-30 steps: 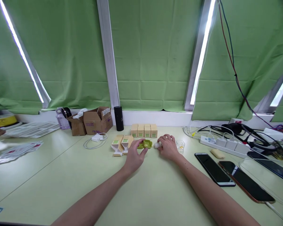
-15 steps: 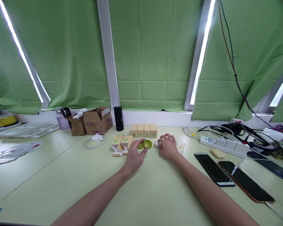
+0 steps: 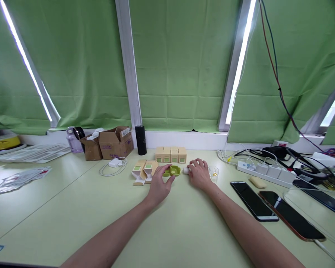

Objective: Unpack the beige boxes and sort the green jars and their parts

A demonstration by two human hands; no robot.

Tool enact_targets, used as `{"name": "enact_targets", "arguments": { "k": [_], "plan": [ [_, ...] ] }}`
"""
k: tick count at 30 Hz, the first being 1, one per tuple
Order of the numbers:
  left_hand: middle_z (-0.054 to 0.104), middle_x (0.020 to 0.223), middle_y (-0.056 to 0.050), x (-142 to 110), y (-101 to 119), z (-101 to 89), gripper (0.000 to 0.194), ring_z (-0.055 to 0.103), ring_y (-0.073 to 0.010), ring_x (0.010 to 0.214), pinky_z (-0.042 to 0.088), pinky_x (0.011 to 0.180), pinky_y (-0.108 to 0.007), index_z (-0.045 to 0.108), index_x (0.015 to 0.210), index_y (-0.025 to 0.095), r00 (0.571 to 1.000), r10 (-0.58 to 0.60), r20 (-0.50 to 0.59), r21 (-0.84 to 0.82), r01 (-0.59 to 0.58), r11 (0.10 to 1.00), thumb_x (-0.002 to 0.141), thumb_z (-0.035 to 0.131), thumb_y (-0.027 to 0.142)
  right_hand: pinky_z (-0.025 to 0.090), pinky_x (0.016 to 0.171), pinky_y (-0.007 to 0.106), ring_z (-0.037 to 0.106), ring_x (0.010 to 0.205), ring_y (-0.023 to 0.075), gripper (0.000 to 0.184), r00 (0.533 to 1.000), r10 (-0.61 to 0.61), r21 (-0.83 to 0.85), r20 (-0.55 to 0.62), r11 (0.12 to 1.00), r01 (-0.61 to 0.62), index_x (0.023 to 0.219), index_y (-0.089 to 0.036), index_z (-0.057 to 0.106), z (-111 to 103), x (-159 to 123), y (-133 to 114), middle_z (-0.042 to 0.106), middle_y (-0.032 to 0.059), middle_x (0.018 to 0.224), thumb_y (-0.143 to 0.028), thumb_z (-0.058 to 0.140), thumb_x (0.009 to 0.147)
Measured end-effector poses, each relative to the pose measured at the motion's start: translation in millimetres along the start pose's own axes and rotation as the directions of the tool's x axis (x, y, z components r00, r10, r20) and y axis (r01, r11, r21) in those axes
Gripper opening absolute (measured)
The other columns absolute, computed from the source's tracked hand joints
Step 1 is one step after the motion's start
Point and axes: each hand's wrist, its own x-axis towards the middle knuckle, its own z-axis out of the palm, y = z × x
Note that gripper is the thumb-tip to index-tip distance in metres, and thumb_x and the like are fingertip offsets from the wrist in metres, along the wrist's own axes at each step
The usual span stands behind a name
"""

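My left hand (image 3: 159, 185) rests on the pale green table (image 3: 167, 227), thumb and fingers curled round a small green round lid or cup (image 3: 173, 171). My right hand (image 3: 199, 173) lies to its right, fingers bent over a small white object (image 3: 186, 171). A small clear glass (image 3: 213, 173) stands just right of that hand. Behind both hands is a row of several closed tan boxes with green labels (image 3: 171, 154). Two opened tan boxes (image 3: 143, 171) lie left of my left hand.
Brown cardboard boxes (image 3: 110, 143), a black cylinder (image 3: 140, 140), a purple bottle (image 3: 71, 140) and a white charger with cable (image 3: 113, 164) sit at the back left. Paper packets (image 3: 19, 178) lie far left. Two phones (image 3: 273, 208), a power strip (image 3: 264, 171) and cables fill the right.
Another person's hand at the far left edge has gone out of view. My own hands have stayed almost still.
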Motion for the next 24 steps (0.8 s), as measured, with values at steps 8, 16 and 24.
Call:
{"name": "enact_targets", "arguments": {
  "k": [8, 16, 24],
  "plan": [
    [0.069, 0.116, -0.010, 0, 2, -0.4, 0.036, 0.065, -0.0256, 0.111, 0.053, 0.100, -0.046, 0.064, 0.125, 0.023, 1.000, 0.005, -0.001, -0.006, -0.005, 1.000, 0.089, 0.068, 0.025, 0.019, 0.111, 0.047, 0.038, 0.134, 0.0319, 0.033, 1.000, 0.007, 0.012, 0.000, 1.000, -0.007, 0.120, -0.025, 0.071, -3, -3, -1, 0.062, 0.0091, 0.138, -0.023, 0.060, 0.089],
    [0.069, 0.115, -0.009, 0, 3, -1.3, 0.037, 0.065, -0.0253, 0.110, 0.053, 0.100, -0.044, 0.065, 0.124, 0.023, 1.000, -0.008, -0.011, -0.015, 0.008, 1.000, 0.088, 0.068, 0.025, 0.021, 0.111, 0.048, 0.038, 0.133, 0.0336, 0.040, 0.998, 0.037, 0.039, -0.056, 0.999, -0.035, 0.128, -0.023, 0.063, -23, -5, -8, 0.062, 0.0114, 0.136, -0.027, 0.060, 0.088],
    [0.070, 0.120, -0.010, 2, 1, -0.6, 0.039, 0.067, -0.0237, 0.106, 0.054, 0.096, -0.042, 0.064, 0.125, 0.022, 0.998, -0.057, -0.011, -0.058, 0.056, 0.997, 0.087, 0.069, 0.026, 0.035, 0.075, 0.035, 0.062, 0.086, 0.0248, 0.012, 0.974, -0.152, 0.132, 0.166, 0.983, 0.131, 0.094, -0.021, 0.064, -61, -39, -61, 0.072, 0.0109, 0.095, -0.026, 0.053, 0.094]
  ]
}}
